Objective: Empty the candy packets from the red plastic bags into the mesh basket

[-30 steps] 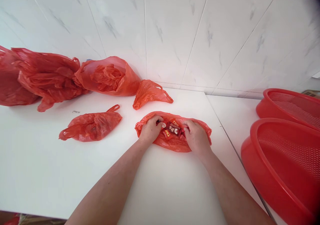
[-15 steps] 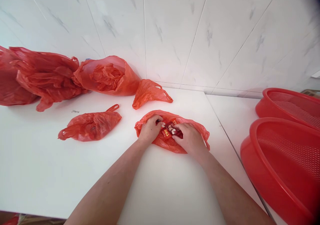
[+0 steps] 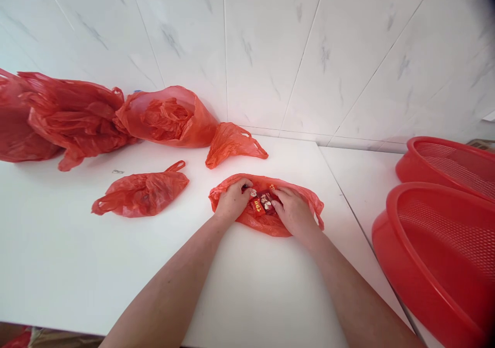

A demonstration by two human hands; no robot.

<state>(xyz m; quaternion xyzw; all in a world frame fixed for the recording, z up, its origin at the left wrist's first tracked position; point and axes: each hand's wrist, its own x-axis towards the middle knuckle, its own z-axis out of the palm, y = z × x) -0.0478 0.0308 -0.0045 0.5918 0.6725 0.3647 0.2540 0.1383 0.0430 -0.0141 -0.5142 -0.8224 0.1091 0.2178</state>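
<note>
A red plastic bag (image 3: 270, 228) lies with its mouth spread on the white table, and small printed packets lie inside. One is a dark red packet (image 3: 266, 201) with white print; beside it is a brighter red packet (image 3: 257, 206) with yellow characters. My left hand (image 3: 233, 202) reaches into the bag's left side, fingers curled and closed near a dark, partly hidden item. On the right, my right hand (image 3: 296, 212) rests over the bag with its fingers apart, touching the edge of the dark red packet. Its fingertips are partly hidden.
A tied red bag (image 3: 145, 193) lies to the left, and a small red bag (image 3: 234, 144) behind. Fuller red bags (image 3: 83, 113) line the tiled wall (image 3: 266, 54) at the back left. Two red mesh baskets (image 3: 402, 245) stand at the right, past a seam in the table (image 3: 154, 265).
My right hand has loosened from the dark red packet and shifted slightly, leaving more of the packets showing. My left hand stays nearly where it was.
</note>
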